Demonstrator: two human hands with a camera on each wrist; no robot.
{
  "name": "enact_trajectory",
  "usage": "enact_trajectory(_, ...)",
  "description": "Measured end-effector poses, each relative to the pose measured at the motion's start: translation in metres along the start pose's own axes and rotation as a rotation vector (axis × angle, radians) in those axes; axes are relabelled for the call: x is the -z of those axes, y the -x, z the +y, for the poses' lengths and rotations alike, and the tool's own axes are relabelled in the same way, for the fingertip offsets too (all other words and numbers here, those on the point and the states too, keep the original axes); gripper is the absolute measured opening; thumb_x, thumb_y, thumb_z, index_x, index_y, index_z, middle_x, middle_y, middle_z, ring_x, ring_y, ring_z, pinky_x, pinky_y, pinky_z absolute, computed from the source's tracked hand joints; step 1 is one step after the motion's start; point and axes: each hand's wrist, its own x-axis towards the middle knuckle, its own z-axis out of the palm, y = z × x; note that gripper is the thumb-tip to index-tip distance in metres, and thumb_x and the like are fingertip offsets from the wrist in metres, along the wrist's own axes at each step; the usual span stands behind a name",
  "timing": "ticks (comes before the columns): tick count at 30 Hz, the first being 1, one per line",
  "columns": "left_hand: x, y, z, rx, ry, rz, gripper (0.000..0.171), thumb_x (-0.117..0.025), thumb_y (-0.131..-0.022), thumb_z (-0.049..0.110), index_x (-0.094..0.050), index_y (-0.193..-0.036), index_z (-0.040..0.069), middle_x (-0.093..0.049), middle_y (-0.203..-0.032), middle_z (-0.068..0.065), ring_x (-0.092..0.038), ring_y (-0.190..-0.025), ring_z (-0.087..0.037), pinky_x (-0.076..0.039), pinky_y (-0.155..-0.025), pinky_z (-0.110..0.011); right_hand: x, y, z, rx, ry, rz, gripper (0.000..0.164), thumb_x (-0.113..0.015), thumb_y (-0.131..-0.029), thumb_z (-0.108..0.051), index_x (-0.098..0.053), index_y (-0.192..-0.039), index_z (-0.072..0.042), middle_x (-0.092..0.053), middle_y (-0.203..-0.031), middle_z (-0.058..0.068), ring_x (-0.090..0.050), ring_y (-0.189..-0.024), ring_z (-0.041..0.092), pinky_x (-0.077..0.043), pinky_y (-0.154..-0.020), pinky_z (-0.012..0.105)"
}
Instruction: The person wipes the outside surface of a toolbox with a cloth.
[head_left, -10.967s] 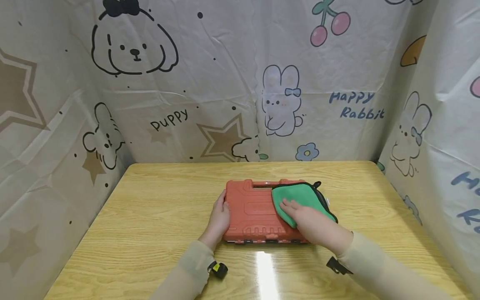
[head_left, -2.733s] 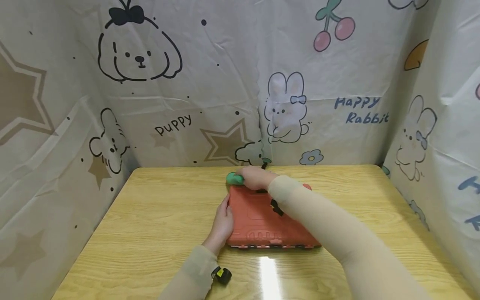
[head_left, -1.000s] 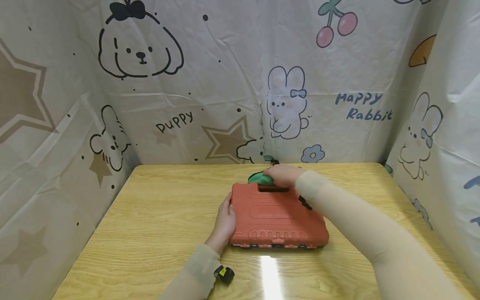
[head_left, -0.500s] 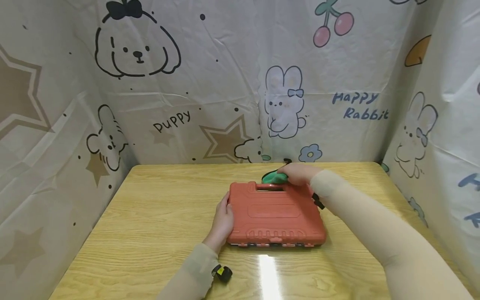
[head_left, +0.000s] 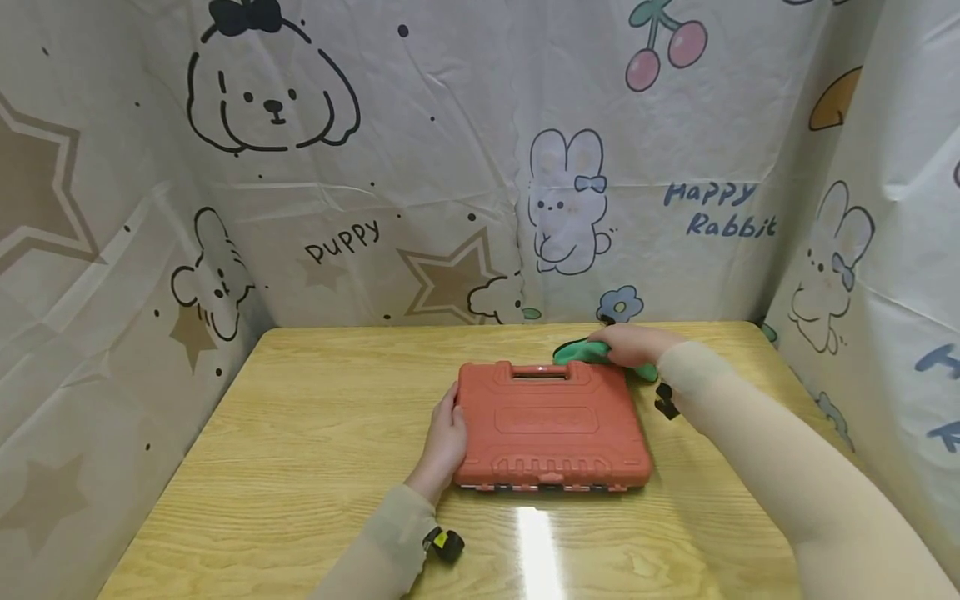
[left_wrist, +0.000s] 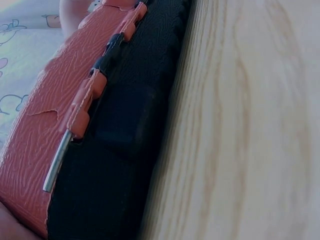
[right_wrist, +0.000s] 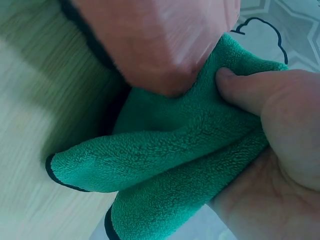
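A closed red plastic carrying case (head_left: 551,421) with a built-in handle lies on the table; its black lower half (left_wrist: 125,115) shows in the left wrist view. My left hand (head_left: 444,437) rests against the case's left side, fingers extended along it. At the back right corner, my right hand (head_left: 633,344) holds a green cleaning cloth (head_left: 581,353) with black edging. In the right wrist view the thumb presses the bunched, fluffy cloth (right_wrist: 150,150), which wraps against the red corner (right_wrist: 150,55). Some of the right fingers are hidden behind the cloth.
The wood-grain table (head_left: 330,442) ends close behind the case, at a wall hung with printed fabric (head_left: 420,167). Fabric also hangs at both sides. A bright light reflection (head_left: 536,546) lies on the table in front of the case.
Earlier the cloth was spread on the lid under my right hand, then at the back left corner. It has since slid right along the back edge. My left hand stays at the left side.
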Motion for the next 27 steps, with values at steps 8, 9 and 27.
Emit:
enact_trajectory(8, 0.001, 0.000, 0.000, 0.012, -0.009, -0.001, 0.052, -0.028, -0.113, 0.010, -0.023, -0.164, 0.006, -0.023, -0.165, -0.029, -0.020, -0.154, -0.047, -0.021, -0.125, -0.062, -0.010, 0.013, 0.015, 0.009, -0.016, 0.074, 0.035, -0.048, -0.100, 0.003, -0.063, -0.132, 0.001, -0.068, -0.127, 0.021, -0.061, -0.125, 0.043, -0.048, -0.108, 0.057)
enact_trajectory(9, 0.001, 0.000, 0.000, 0.012, -0.010, -0.001, 0.052, -0.028, -0.113, 0.011, -0.024, -0.164, 0.006, -0.023, -0.165, -0.028, -0.021, -0.154, -0.047, -0.022, -0.125, -0.062, -0.011, 0.015, 0.015, 0.003, -0.024, 0.088, 0.033, -0.049, -0.101, 0.002, -0.063, -0.131, 0.001, -0.068, -0.126, 0.021, -0.062, -0.123, 0.043, -0.048, -0.107, 0.058)
enact_trajectory(27, 0.000, 0.001, 0.000, 0.001, -0.015, 0.010, 0.052, -0.028, -0.112, 0.010, -0.025, -0.163, 0.004, -0.025, -0.164, -0.029, -0.022, -0.154, -0.047, -0.022, -0.125, -0.062, -0.052, 0.039, 0.007, -0.294, -0.246, 0.338, 0.022, -0.050, -0.107, -0.016, -0.062, -0.105, 0.002, -0.067, -0.102, 0.022, -0.060, -0.089, 0.030, -0.048, -0.074, 0.045)
